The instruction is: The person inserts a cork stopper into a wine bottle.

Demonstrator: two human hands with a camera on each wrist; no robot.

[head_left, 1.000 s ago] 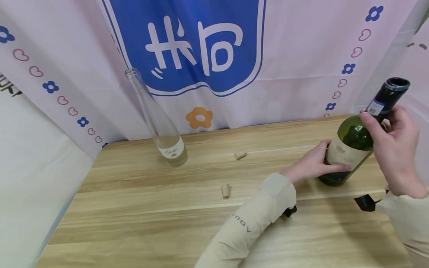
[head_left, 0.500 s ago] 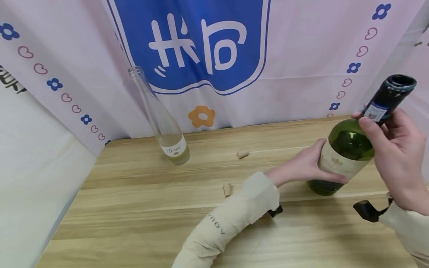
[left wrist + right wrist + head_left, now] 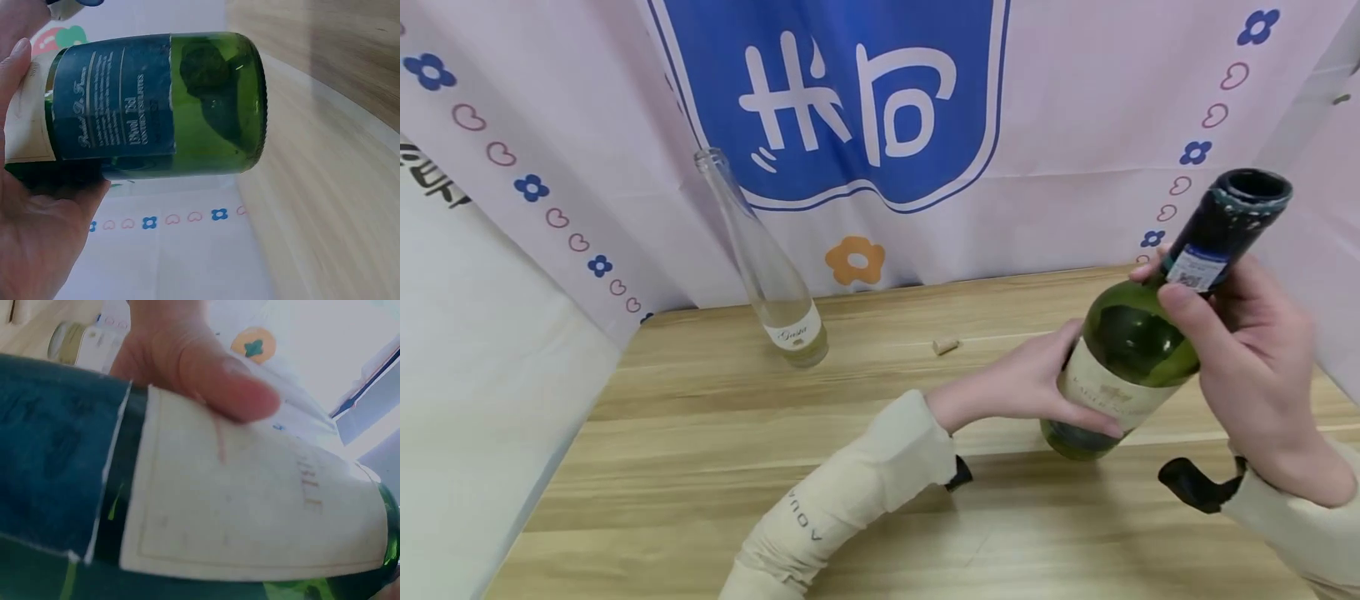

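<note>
A green wine bottle (image 3: pixel 1120 367) with a cream label leans in both hands in the head view, its dark-wrapped neck tilted up to the right. My left hand (image 3: pixel 1030 383) grips the lower body, thumb across the label. My right hand (image 3: pixel 1255 358) holds the neck just below the mouth, thumb on the near side. In the left wrist view the bottle's base (image 3: pixel 250 103) appears raised off the table. In the right wrist view a thumb (image 3: pixel 231 390) lies at the edge of the cream label (image 3: pixel 250 500).
A clear glass bottle (image 3: pixel 778 292) with a little pale liquid and a white label stands at the back left. One small cork (image 3: pixel 946 346) lies on the wooden table (image 3: pixel 700 467). Behind hangs a printed cloth (image 3: pixel 1060 125).
Both hands have carried the green bottle leftward and nearer to me. The nearer of two corks, visible before, is now hidden behind my left arm.
</note>
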